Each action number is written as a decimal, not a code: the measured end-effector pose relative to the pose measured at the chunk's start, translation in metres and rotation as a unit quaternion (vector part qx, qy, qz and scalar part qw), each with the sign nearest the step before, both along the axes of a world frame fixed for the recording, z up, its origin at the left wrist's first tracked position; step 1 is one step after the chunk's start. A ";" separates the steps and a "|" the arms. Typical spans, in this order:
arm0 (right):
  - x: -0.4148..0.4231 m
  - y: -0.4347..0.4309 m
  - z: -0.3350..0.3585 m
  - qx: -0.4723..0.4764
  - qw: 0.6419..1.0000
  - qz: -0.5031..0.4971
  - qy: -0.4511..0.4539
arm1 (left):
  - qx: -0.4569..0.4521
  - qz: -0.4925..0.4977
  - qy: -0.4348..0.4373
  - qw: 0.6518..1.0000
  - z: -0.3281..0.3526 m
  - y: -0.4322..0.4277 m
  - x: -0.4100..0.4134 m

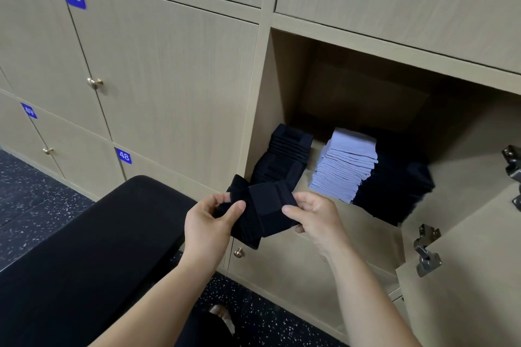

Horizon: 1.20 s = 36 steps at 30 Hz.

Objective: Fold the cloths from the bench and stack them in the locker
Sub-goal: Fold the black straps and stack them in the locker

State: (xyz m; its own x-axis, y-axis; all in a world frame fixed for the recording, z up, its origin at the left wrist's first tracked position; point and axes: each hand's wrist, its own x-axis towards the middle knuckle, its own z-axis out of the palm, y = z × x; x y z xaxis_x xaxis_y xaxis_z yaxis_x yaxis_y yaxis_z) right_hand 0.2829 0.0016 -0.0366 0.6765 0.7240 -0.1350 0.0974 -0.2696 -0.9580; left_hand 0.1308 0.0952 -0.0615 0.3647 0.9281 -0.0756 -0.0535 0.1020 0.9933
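Both hands, left hand (210, 222) and right hand (315, 215), pinch a dark cloth (263, 213) between thumb and fingers, mid-fold in the air before the open locker (282, 93); next, likely squaring it up, then onto the dark stack (284, 153).
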 end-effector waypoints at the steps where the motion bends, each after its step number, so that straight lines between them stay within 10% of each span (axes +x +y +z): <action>1: 0.003 0.003 -0.002 -0.003 1.000 0.002 0.005 | -0.001 0.003 -0.001 1.000 -0.002 0.003 0.002; 25: 0.094 0.124 -0.045 0.109 0.927 -0.321 0.163 | -0.012 0.030 0.038 0.999 -0.045 0.040 0.008; 36: 0.101 0.125 -0.072 -0.112 0.953 -0.273 -0.077 | -0.013 0.027 0.046 0.998 -0.051 0.043 0.006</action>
